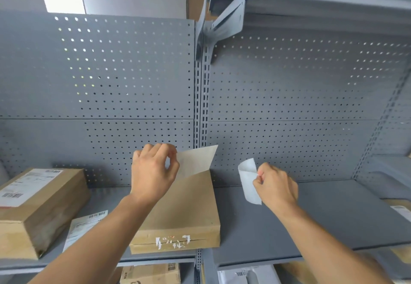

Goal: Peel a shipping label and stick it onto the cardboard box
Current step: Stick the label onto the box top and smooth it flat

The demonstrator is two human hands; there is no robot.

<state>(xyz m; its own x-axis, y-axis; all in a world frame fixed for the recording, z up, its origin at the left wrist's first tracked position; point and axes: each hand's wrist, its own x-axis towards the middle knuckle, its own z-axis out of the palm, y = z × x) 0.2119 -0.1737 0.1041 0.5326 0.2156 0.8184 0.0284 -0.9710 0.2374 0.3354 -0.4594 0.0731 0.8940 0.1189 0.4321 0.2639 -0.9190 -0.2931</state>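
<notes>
Above the cardboard box (184, 212), left hand (151, 172) pinches a sheet (195, 161); right hand (275, 186), another sheet (249, 181).

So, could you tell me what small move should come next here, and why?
Probably bring the right hand left and lower its curled label onto the bare top of the box. The two sheets are already apart, the left hand holds the other sheet, and the box lies between the hands.

Both arms outstretched, left hand (153, 170) and right hand (275, 186) pinched closed
</notes>
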